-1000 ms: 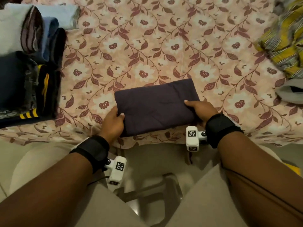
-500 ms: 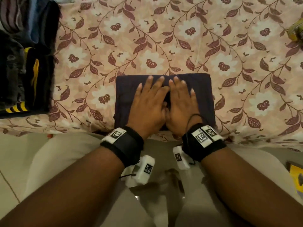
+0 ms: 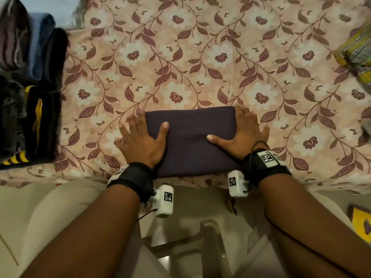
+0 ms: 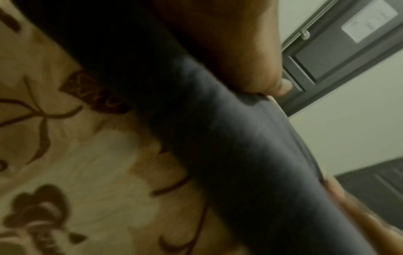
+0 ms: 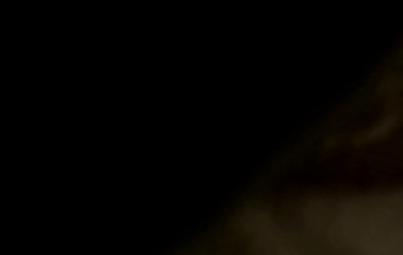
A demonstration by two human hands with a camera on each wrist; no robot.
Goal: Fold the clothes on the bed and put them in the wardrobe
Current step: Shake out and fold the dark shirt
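Observation:
A folded dark purple garment [image 3: 192,137] lies flat on the floral bedsheet [image 3: 200,67] near the bed's front edge. My left hand [image 3: 140,137] lies flat across its left edge, fingers spread onto the sheet and thumb on the cloth. My right hand [image 3: 244,131] lies flat across its right edge in the same way. The left wrist view shows the dark garment [image 4: 229,138] from the side with my thumb [image 4: 250,57] pressing on top. The right wrist view is almost black.
A stack of folded clothes [image 3: 26,87] in dark, striped and blue fabrics sits at the bed's left. A yellow plaid garment [image 3: 357,55] lies crumpled at the right edge. A dark panelled door [image 4: 340,43] shows in the left wrist view.
Both hands have slid apart from the middle of the garment to its left and right edges, still pressed flat. The head view has shifted slightly.

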